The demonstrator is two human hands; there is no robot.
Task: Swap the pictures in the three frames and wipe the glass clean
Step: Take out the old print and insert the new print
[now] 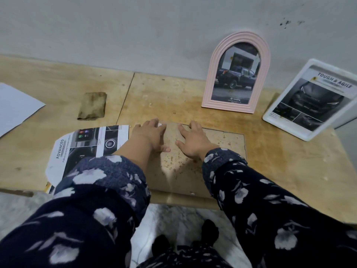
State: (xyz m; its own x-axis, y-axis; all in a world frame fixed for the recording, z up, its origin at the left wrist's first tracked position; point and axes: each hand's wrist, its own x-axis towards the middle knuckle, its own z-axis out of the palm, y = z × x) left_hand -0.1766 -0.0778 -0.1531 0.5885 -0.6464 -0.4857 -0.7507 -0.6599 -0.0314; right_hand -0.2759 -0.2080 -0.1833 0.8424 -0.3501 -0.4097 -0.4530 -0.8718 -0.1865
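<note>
From the head camera, looking down: a flat, brown, speckled rectangular backing board of a face-down picture frame (pixel 193 151) lies near the front edge of a worn plywood worktop (pixel 270 161). Both hands press on it with straight, spread fingers, gripping nothing; the left hand (pixel 152 136) lies at the board's far left corner, the right hand (pixel 193 142) just beside it, both in dark floral sleeves. The board looks thin, stiff and light, like pressed fibreboard, matte and slightly rough. Any glass beneath would be hidden, fragile and slippery, so a sound hold is probably at the edges or corners, lifting level. Touching the board's left side lies a glossy printed car brochure page with cut corners (pixel 87 147), thin and floppy, best slid or lifted with flat fingers. Further back on the left rests a stained, folded brown cloth (pixel 92 105), soft and limp. Against the grey wall an arched pink ribbed frame holding a truck picture (pixel 236 74) stands upright; to its right, a white rounded rectangular frame with a car advert (pixel 313 101) leans back. A white paper sheet (pixel 13 107) lies at the far left.
</note>
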